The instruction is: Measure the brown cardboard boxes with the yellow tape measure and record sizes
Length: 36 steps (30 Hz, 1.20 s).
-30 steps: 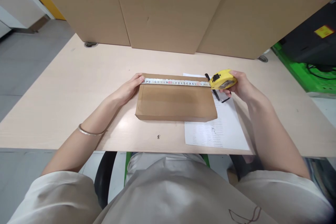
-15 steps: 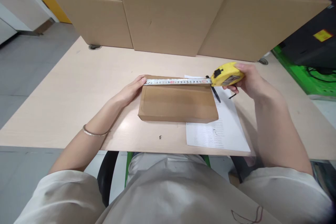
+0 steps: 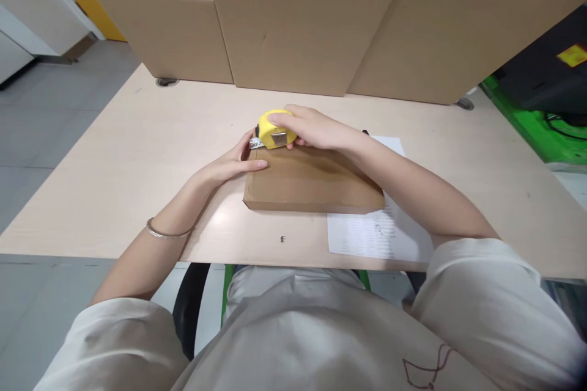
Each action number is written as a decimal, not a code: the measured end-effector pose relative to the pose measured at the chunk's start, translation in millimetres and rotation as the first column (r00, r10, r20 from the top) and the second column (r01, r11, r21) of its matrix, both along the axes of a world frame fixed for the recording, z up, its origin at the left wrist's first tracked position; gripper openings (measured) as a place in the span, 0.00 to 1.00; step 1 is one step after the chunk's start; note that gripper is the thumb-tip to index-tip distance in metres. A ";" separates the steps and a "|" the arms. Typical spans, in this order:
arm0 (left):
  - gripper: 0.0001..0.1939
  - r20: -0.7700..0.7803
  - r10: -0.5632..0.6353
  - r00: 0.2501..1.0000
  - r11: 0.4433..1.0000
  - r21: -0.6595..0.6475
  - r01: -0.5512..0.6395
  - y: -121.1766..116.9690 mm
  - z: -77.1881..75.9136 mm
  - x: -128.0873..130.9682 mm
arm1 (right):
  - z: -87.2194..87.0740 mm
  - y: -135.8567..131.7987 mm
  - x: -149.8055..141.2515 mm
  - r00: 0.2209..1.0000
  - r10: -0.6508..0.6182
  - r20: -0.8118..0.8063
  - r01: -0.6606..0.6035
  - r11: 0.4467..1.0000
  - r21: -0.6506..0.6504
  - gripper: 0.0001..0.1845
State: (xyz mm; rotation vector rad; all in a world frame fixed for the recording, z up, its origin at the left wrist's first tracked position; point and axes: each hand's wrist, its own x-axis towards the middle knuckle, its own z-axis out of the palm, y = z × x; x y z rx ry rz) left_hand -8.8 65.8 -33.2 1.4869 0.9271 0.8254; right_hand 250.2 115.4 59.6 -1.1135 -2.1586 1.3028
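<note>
The tape measure (image 3: 277, 129) is at the far left corner of the small box (image 3: 316, 180) in the head view, right-hand fingers curled round its case. The left hand (image 3: 224, 165) has its thumb spread from the fingers; keeping the blade (image 3: 255, 143) straight seems wise. The small box looks closed (contents hidden); whatever the larger boxes (image 3: 298, 30) behind hold is hidden too.

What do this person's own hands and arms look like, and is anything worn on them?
Both the left hand and the right hand are bare, with no gloves. A thin, silvery bangle circles the left wrist. Loose, light grey sleeves leave both forearms uncovered. No cables or markings show on either arm.
</note>
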 end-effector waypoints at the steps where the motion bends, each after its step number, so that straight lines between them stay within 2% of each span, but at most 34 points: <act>1: 0.59 0.004 -0.010 1.000 1.000 0.013 0.009 -0.2 0.8 0.8 | -1.9 0.1 -7.1 1.000 0.016 0.004 -0.016 1.000 0.007 0.31; 5: 0.50 -0.020 -0.049 0.999 0.999 -0.012 0.049 -0.7 3.6 2.4 | -5.7 -9.1 -27.3 0.998 0.063 0.006 -0.063 0.996 0.063 0.32; 9: 0.54 -0.043 -0.048 0.998 0.998 -0.041 0.047 -1.1 6.3 1.7 | -4.4 -24.2 -22.0 0.988 0.142 -0.061 -0.125 0.967 0.221 0.30; 12: 0.63 -0.057 -0.019 0.998 1.000 -0.015 0.018 -1.3 7.4 0.6 | -2.6 -32.2 6.7 0.993 0.113 -0.027 -0.097 0.929 0.356 0.31; 15: 0.75 -0.101 0.009 0.995 0.999 -0.044 -0.013 -1.8 8.4 -1.3 | -5.1 -38.7 43.1 0.995 -0.033 0.095 -0.016 0.880 0.476 0.32; 17: 0.79 -0.128 0.017 0.992 0.997 -0.077 -0.027 -2.5 9.4 -2.4 | -11.2 -43.0 61.6 0.976 -0.130 0.173 0.021 0.854 0.521 0.33; 20: 0.79 -0.142 0.013 0.990 0.995 -0.092 -0.026 -3.2 10.4 -3.5 | -23.2 -48.0 76.2 0.948 -0.193 0.254 0.022 0.834 0.551 0.36; 24: 0.79 -0.150 0.020 0.989 0.996 -0.087 -0.033 -2.1 8.2 -5.2 | -29.9 -45.2 97.8 0.966 -0.133 0.223 -0.021 0.816 0.577 0.38; 26: 0.79 -0.155 0.034 0.987 0.996 -0.074 -0.046 -0.8 5.9 -6.5 | -28.5 -39.1 121.0 0.971 -0.188 0.147 0.066 0.803 0.592 0.36; 27: 0.78 -0.157 0.037 0.987 0.997 -0.066 -0.048 -0.2 4.7 -7.2 | -28.0 -35.4 135.2 0.957 -0.262 0.123 0.142 0.795 0.590 0.34; 29: 0.75 -0.152 0.041 0.988 0.997 -0.057 -0.051 0.5 2.8 -8.4 | -30.3 -28.2 164.1 0.876 -0.450 0.173 0.289 0.777 0.559 0.30; 31: 0.73 -0.138 0.050 0.989 0.997 -0.054 -0.058 0.7 1.7 -9.3 | -38.7 -23.2 186.5 0.740 -0.562 0.369 0.340 0.787 0.514 0.29; 34: 0.69 -0.123 0.064 0.990 0.997 -0.044 -0.070 0.4 1.2 -10.5 | -57.5 -22.5 199.8 0.533 -0.524 0.664 0.288 0.851 0.440 0.28; 36: 0.67 -0.126 0.064 0.990 0.997 -0.037 -0.069 0.2 1.6 -11.3 | -66.4 -25.9 200.4 0.479 -0.465 0.744 0.245 0.885 0.396 0.26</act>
